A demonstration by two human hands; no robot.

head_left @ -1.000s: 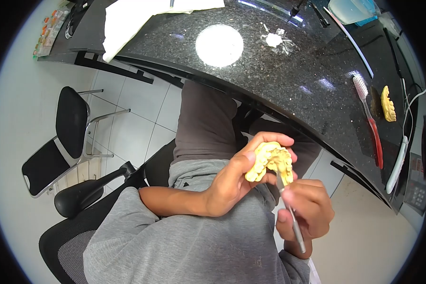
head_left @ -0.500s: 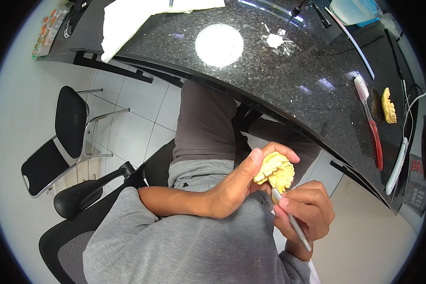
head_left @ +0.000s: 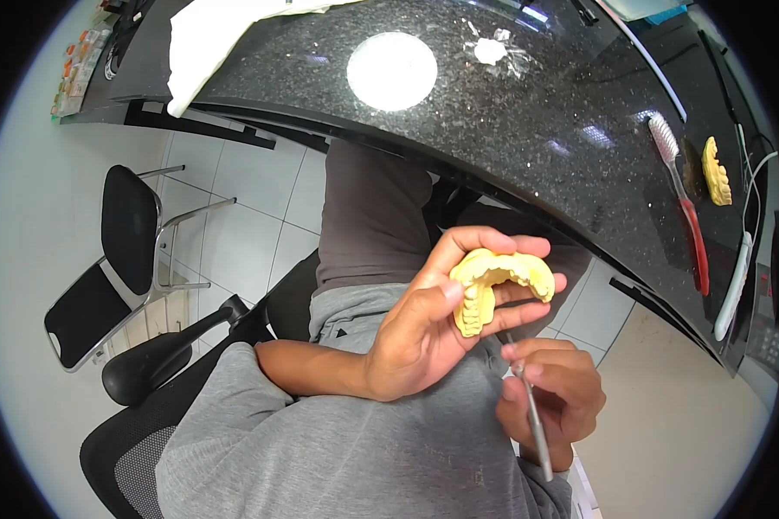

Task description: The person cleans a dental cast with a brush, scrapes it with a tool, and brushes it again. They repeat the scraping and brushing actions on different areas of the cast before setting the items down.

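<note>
A yellow dental cast, shaped like a horseshoe with teeth, lies in my left hand. My thumb presses its near left side and my fingers spread behind and under it. Just below and to the right, my right hand pinches a thin metal tool like a pen. The tool's tip points up toward the cast and looks apart from it. Both hands are over my lap, in front of the table edge.
The dark speckled table holds a red-handled brush, a second yellow cast piece, a white handled tool, a white lump on clear wrap and a white cloth. A black chair stands at left.
My left hand has turned the cast so that its open arch and teeth show. The metal tool has come away from the cast, still in my right hand. The view has shifted slightly.
</note>
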